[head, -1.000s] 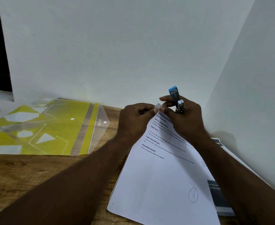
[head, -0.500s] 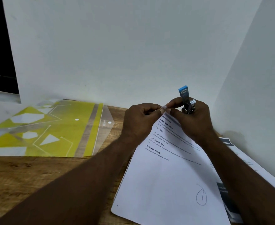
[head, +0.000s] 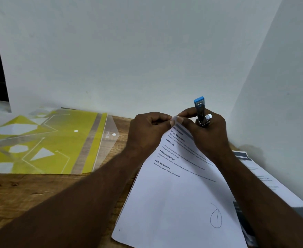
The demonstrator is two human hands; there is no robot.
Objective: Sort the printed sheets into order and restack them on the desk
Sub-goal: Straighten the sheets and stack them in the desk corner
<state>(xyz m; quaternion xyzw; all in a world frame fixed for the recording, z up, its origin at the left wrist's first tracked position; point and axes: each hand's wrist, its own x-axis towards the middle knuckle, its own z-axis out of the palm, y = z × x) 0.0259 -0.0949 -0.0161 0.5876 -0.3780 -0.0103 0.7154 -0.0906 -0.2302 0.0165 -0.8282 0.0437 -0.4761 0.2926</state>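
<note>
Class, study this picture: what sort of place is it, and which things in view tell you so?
Probably an office or study desk in a corner: a wooden desktop, printed sheets with typed headings, a yellow plastic document folder, and a stapler-like tool in the right hand.

Left hand [head: 147, 129]: bare, nails cut short.
Right hand [head: 208, 136]: bare; a silver piece [head: 208, 116] sits by the knuckles, ring or not cannot be told.
Left forearm [head: 75, 203]: bare, uncovered to the near edge.
Right forearm [head: 265, 203]: bare likewise.
</note>
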